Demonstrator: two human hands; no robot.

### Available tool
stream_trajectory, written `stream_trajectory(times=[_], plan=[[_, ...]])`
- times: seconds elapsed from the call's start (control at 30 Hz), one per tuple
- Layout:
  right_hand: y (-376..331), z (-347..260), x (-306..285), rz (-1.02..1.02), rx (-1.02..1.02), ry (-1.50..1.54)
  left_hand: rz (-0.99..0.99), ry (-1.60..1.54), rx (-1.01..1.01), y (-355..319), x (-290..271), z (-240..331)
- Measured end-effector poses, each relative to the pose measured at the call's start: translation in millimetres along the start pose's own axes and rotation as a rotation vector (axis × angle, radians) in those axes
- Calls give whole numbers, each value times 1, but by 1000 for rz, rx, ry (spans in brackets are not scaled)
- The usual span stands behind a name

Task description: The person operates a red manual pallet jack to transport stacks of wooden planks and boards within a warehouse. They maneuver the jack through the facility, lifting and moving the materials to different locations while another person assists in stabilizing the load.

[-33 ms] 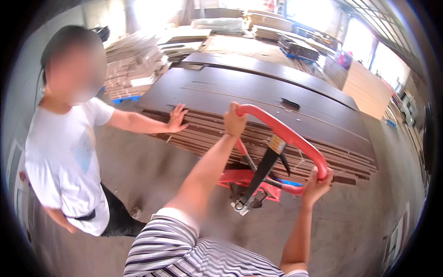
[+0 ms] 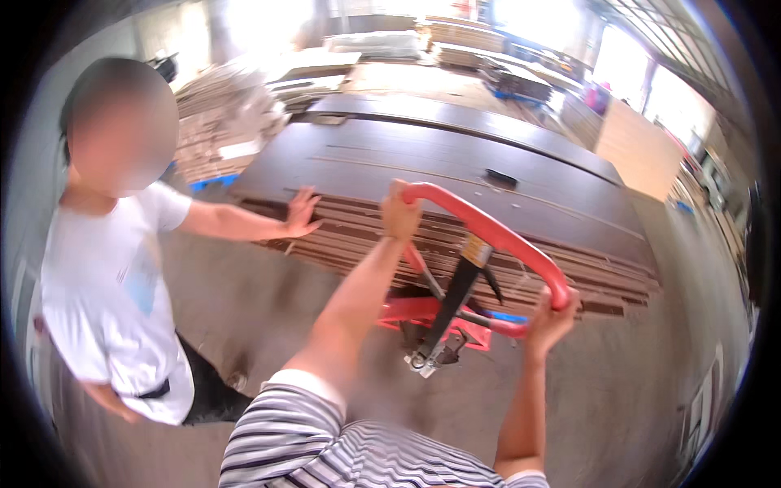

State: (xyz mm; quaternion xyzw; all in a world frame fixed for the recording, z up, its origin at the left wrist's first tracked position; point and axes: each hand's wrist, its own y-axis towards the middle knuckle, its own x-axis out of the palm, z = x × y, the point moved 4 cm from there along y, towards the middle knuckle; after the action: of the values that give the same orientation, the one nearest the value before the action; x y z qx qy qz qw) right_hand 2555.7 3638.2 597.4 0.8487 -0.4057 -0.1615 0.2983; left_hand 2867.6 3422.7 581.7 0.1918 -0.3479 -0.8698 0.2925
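Observation:
Both my hands are wrapped around the red loop handle (image 2: 508, 230) of a pallet jack. My left hand (image 2: 400, 215) grips its upper left corner, and my right hand (image 2: 554, 320) holds the lower right corner. From the loop a black shaft (image 2: 452, 301) slants down to the red base (image 2: 412, 309), low against a stack of dark brown panels (image 2: 382, 150). A bit of blue pallet (image 2: 510, 318) shows under the stack. Atop the panels lies a small black object (image 2: 500, 179), too blurred to name.
At the left stands a co-worker (image 2: 114, 268) in a white T-shirt, one hand (image 2: 301, 214) against the stack's edge. Behind are piles of boards (image 2: 220, 122) and wrapped sheets (image 2: 374, 45). A light wooden panel (image 2: 639, 150) stands upright at the right.
The scene, with the handle and both my hands, sits slightly further left in the picture. My grip is the same, and the co-worker's hand still rests on the stack.

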Motion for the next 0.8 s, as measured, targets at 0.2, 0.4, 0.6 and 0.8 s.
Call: stream_trajectory(times=[0.2, 0.4, 0.6, 0.8], plan=[[10, -10, 2, 17, -20, -77, 33, 9, -14, 0, -17, 8], [16, -3, 4, 47, -88, -95, 71, -50, -64, -4, -17, 13], [33, 11, -1, 96, -87, -89, 124, 8, -36, -18, -25, 26], [47, 29, 3, 97, -114, -169, 130, 51, -79, -32, -37, 34]])
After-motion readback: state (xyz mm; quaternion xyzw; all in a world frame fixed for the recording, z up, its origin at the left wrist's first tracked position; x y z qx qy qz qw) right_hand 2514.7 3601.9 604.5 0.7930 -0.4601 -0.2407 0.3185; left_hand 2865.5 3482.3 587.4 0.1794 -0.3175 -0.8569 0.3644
